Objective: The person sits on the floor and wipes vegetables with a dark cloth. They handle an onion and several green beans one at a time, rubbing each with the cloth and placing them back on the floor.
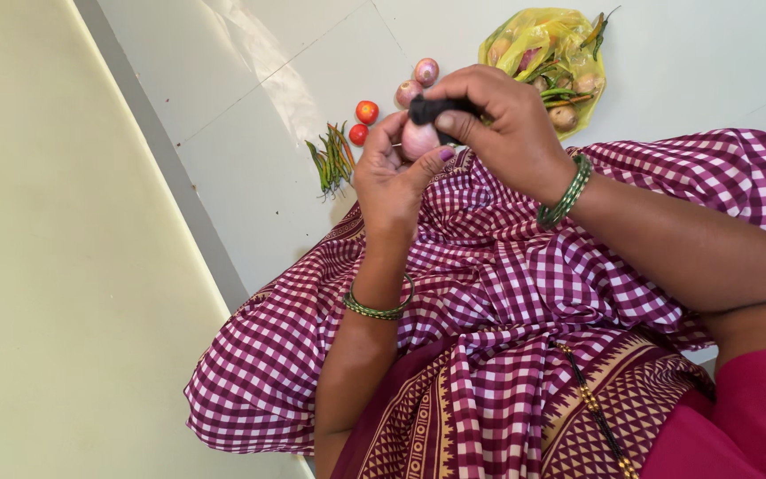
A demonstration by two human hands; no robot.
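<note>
The left hand [394, 173] holds a small pink onion [419, 139] between the curled fingers and the thumb, above the lap covered with checked cloth [489, 293]. The right hand [498, 120] is closed around the black handle of a knife [432, 108], which touches the top of the onion. On the white floor [259, 115] behind lie two more onions [417, 82], two tomatoes [363, 122], green chillies [333, 158] and a yellow bag [547, 53] of vegetables.

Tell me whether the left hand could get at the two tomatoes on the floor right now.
Probably not at once: the left hand is shut on an onion. The tomatoes lie bare on the floor just beyond it, beside the green chillies, with nothing between.
</note>
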